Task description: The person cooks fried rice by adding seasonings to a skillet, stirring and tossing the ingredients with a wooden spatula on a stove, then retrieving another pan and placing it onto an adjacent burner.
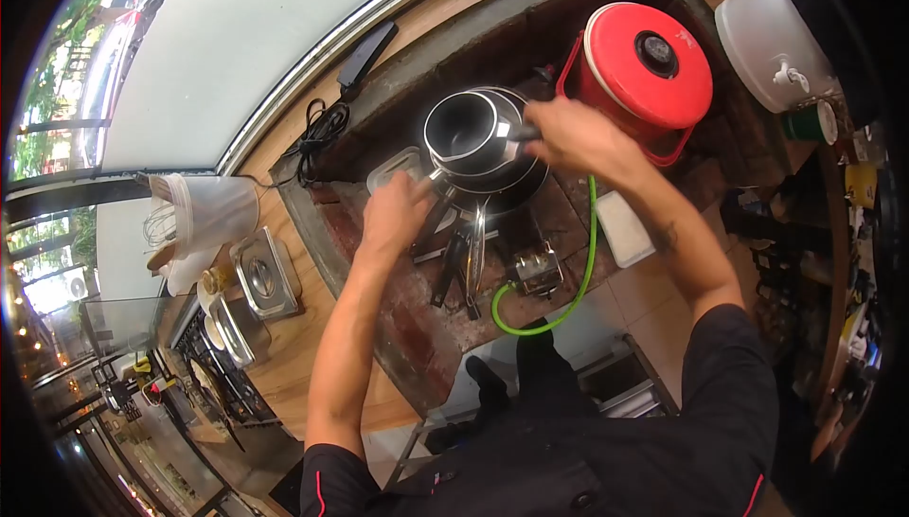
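A small dark saucepan (461, 127) sits on top of a stack of pans, above the brick counter. My right hand (576, 138) is closed around its black handle, at the right side of the stack. On the left of the stack, my left hand (396, 211) has its fingers bent together by a pan handle near a clear plastic container; what they hold, if anything, is hidden. Several more handles (476, 257) point down from the stack towards my body. A small metal burner valve unit (538, 272) with a green hose lies just below.
A red lidded cooler (648, 67) stands right of the stack, with a white dispenser (772, 44) beyond. A green hose (589, 261) curves over the front edge. Left are a black cable (322, 129), metal containers (265, 273) and a utensil bucket (213, 214).
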`<action>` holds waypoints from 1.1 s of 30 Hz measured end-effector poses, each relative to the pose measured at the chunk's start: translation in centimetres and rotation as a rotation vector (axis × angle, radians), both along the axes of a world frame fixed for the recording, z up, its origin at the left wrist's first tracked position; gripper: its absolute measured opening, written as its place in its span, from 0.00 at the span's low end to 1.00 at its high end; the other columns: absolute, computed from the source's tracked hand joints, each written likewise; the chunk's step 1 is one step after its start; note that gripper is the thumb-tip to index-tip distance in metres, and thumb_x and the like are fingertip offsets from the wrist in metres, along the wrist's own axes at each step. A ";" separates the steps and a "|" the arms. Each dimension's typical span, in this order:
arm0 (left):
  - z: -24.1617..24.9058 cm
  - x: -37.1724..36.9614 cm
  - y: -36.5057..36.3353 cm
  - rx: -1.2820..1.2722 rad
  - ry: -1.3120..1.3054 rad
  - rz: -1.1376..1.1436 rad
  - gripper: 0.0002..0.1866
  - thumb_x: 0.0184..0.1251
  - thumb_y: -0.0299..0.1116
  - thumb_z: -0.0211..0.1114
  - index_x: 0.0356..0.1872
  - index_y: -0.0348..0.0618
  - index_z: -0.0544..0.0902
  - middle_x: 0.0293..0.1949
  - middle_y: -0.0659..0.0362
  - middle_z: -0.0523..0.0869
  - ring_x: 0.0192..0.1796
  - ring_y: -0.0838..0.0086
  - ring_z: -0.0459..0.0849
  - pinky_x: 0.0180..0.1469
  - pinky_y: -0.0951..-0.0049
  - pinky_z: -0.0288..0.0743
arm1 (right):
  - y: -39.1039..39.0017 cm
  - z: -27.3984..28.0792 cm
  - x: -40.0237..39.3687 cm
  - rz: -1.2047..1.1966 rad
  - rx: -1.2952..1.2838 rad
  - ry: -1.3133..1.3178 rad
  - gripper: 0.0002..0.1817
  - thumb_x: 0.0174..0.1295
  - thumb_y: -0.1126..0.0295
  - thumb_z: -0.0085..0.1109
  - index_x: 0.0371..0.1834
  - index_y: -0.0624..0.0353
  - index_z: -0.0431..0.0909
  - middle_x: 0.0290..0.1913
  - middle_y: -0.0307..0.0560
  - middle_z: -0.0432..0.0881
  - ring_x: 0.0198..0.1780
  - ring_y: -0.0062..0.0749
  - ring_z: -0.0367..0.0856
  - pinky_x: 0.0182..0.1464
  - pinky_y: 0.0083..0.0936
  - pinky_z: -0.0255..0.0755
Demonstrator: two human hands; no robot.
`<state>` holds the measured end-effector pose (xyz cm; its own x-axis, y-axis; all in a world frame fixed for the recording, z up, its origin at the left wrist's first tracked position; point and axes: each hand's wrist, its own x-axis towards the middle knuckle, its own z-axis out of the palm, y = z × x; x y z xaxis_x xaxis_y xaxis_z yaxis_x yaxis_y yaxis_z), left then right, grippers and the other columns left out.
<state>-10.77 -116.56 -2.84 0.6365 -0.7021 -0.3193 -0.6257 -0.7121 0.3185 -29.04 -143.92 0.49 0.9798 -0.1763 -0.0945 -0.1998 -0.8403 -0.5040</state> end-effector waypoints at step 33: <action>1.8 -6.3 2.7 -0.151 0.431 0.103 0.23 0.71 0.37 0.59 0.59 0.30 0.77 0.48 0.38 0.87 0.54 0.50 0.86 0.58 0.57 0.76 | 25.6 -8.1 -3.1 -1.074 0.202 -0.407 0.32 0.67 0.62 0.63 0.69 0.71 0.68 0.47 0.63 0.84 0.50 0.50 0.85 0.53 0.41 0.77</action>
<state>-17.06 -113.84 -1.00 0.5369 -0.7010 -0.4694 -0.3419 -0.6894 0.6386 -32.18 -118.33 -7.62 0.3006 -0.9510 0.0719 -0.5522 -0.2350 -0.7999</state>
